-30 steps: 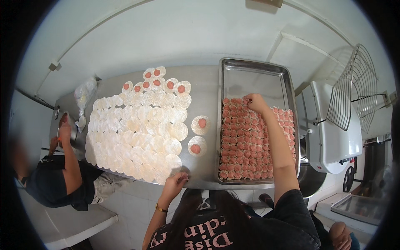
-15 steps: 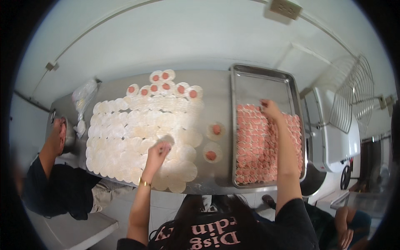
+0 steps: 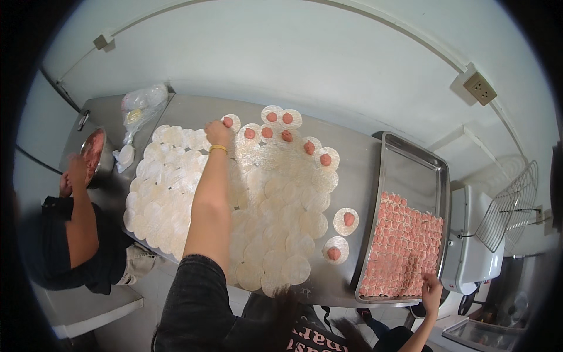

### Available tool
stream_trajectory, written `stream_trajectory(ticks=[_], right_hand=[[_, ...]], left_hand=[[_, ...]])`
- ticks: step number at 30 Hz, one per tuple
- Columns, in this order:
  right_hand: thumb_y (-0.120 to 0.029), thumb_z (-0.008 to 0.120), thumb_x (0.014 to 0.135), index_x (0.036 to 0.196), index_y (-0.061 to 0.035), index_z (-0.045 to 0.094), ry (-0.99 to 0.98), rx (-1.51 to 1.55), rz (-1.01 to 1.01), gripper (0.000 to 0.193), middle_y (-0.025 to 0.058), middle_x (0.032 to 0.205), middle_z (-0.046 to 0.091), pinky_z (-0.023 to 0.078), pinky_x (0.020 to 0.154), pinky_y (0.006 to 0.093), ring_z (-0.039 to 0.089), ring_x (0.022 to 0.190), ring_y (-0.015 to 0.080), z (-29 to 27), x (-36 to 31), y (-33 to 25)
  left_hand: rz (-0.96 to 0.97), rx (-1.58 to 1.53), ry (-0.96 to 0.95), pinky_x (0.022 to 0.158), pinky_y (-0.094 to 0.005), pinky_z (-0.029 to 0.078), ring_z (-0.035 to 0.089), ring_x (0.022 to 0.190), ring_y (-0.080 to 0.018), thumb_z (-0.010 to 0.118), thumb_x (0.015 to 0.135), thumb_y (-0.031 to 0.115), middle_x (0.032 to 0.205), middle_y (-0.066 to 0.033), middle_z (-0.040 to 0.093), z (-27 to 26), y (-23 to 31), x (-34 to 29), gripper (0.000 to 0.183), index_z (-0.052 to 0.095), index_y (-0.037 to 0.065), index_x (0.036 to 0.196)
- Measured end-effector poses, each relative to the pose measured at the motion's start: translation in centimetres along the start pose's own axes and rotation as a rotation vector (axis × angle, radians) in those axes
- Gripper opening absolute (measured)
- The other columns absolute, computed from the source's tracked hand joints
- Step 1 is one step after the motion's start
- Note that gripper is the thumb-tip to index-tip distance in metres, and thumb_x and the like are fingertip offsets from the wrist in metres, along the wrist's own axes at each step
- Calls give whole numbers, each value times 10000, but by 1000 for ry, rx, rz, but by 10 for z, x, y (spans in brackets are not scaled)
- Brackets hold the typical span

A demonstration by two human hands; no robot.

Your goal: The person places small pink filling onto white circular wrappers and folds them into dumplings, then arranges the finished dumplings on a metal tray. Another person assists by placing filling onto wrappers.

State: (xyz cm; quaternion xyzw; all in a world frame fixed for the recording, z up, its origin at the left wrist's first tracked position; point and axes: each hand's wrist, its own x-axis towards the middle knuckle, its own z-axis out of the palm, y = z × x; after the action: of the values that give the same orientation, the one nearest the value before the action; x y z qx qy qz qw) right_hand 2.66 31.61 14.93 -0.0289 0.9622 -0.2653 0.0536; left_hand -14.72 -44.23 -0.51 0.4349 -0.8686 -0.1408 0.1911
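My left hand (image 3: pixel 217 134), with a gold bracelet on the wrist, reaches to the back of the table. Its fingers close at the edge of a round dough wrapper (image 3: pixel 236 125) topped with a dab of pink meat filling (image 3: pixel 227 122). Several similar topped wrappers lie to the right of it, and two more, one a topped wrapper (image 3: pixel 336 250), lie nearer the tray. Overlapping plain wrappers (image 3: pixel 275 220) cover much of the table. My right hand (image 3: pixel 431 286), fingers curled, is over the front right of a metal tray (image 3: pixel 444 170) with rows of small pink dumplings (image 3: pixel 399 246).
At the left a co-worker's hand (image 3: pixel 75 171) is at a metal bowl (image 3: pixel 107 164) of pink filling. A tied plastic bag (image 3: pixel 142 108) lies behind it. Right of the tray stand a white appliance (image 3: pixel 475 234) and a wire rack (image 3: pixel 509 205). A wall backs the table (image 3: pixel 193 108).
My view has swung left. My left hand has moved to the back, to the leftmost topped wrapper. My right hand has drawn back from mid-tray to the tray's near right corner.
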Motion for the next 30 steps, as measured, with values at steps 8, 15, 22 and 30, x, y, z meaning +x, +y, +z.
stream_trajectory(ticks=[8,15,22,30], right_hand=[[104,481,741,1032,53,620,-14,66,103,327,142,935,626,496,765,290,623,880,216,17,-34,-42],[102,493,750,1060,36,622,-18,197,-68,342,148,985,635,493,822,300,624,921,226,49,-5,-100],[16,513,878,1170,34,577,-175,917,-5,300,108,1087,626,449,925,297,593,1052,207,151,16,-189],[-35,570,893,1025,-23,597,-130,1601,516,135,20,937,622,526,741,260,605,815,97,228,-44,-175]], left_hand=[[-121,-70,-210,801,-387,502,605,964,-285,585,832,146,935,-133,635,20,-25,40,154,678,63,922],[-355,-1645,-474,825,-326,515,590,966,-191,528,875,76,1029,-94,577,-21,-32,28,195,512,18,1060],[-254,-1843,-1128,951,-356,470,571,1053,-207,425,934,129,1150,-95,564,-104,33,-153,256,480,37,1167],[-404,-1581,-1646,781,-288,489,588,962,-162,464,849,49,1015,-43,572,-111,47,-380,229,497,75,1074]])
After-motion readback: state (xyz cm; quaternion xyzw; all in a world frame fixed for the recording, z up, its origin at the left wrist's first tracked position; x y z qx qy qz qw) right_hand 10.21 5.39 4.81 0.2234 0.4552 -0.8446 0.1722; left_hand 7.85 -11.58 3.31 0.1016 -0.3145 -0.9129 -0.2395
